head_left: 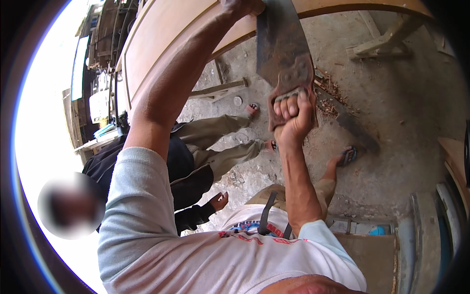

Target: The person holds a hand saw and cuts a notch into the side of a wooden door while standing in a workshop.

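My right hand (293, 111) is closed round the dark red wooden handle of a handsaw (279, 44), whose broad, dark, worn blade points away from me at the board's edge. My left hand (242, 7) is at the top edge of the view, closed on the edge of a light wooden board (171, 29) right beside the blade. The far end of the blade passes out of view at the top.
A co-worker (225, 128) in dark top and khaki trousers stands close at my left. Wooden trestles (384, 44) stand under and near the board. Wood scraps and shavings (328, 81) lie on the dusty concrete floor (401, 108). Stacked timber and clutter fill the far left.
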{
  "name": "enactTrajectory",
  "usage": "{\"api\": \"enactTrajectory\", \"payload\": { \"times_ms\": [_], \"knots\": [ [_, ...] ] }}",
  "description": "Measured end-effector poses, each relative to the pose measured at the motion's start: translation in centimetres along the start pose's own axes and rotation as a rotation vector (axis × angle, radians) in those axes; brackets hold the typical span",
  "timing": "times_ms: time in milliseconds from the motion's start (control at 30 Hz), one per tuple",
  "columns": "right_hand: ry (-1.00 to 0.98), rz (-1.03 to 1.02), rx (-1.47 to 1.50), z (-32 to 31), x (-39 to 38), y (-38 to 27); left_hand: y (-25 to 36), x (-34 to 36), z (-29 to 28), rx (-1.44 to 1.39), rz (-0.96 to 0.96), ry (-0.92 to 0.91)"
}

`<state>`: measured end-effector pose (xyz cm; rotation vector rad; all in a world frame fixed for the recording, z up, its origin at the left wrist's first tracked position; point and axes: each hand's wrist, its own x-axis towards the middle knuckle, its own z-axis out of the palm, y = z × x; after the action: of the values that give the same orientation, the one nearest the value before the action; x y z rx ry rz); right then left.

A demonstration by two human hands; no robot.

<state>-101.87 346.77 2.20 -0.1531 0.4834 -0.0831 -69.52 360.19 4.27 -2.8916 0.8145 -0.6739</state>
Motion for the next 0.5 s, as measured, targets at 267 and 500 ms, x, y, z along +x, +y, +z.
{"api": "enactTrajectory", "payload": {
  "times_ms": [267,500],
  "knots": [
    [-0.056,-0.007,-0.006,-0.7,-1.9,0.8,-1.7,0.5,0.2,0.001,0.026,-0.123],
    [-0.003,-0.065,0.027,0.3,0.9,1.9,1.2,1.1,-1.0,-0.067,-0.039,-0.085]
  ]
}}
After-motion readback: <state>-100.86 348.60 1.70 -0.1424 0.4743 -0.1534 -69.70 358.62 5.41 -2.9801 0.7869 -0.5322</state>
